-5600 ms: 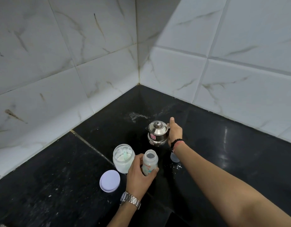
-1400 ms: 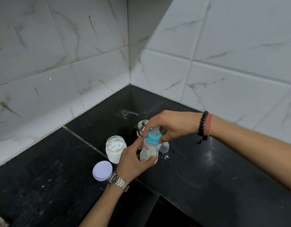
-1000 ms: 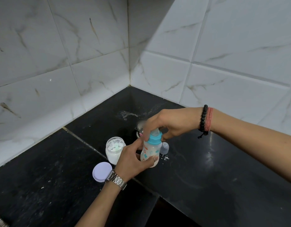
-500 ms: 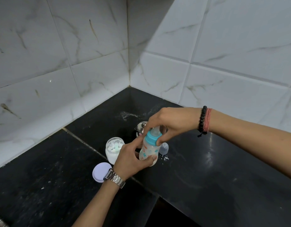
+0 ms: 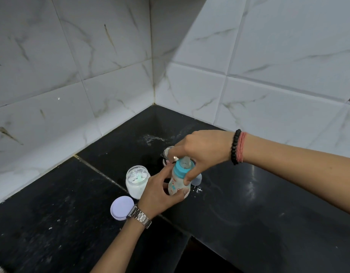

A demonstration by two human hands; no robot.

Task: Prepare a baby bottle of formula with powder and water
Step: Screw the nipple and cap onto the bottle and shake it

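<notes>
A small printed baby bottle (image 5: 177, 185) with milky contents stands tilted just above the black counter (image 5: 249, 203). My left hand (image 5: 160, 194) grips its body from the left. My right hand (image 5: 201, 150) comes from above, and its thumb and fingers pinch the teal nipple collar (image 5: 183, 169) on the bottle's neck. The open jar of white formula powder (image 5: 136, 181), with a pale scoop inside, stands just left of the bottle.
The jar's lilac lid (image 5: 122, 207) lies on the counter by my left wrist. A small steel pot (image 5: 168, 154) sits behind my right hand, mostly hidden. The bottle's clear cap (image 5: 197, 179) rests right of the bottle. Tiled walls form a corner behind.
Since 5.6 s ago the teal nipple collar went onto the bottle and my right hand left the steel pot. In the last second my right hand's fingers have shifted round the collar.
</notes>
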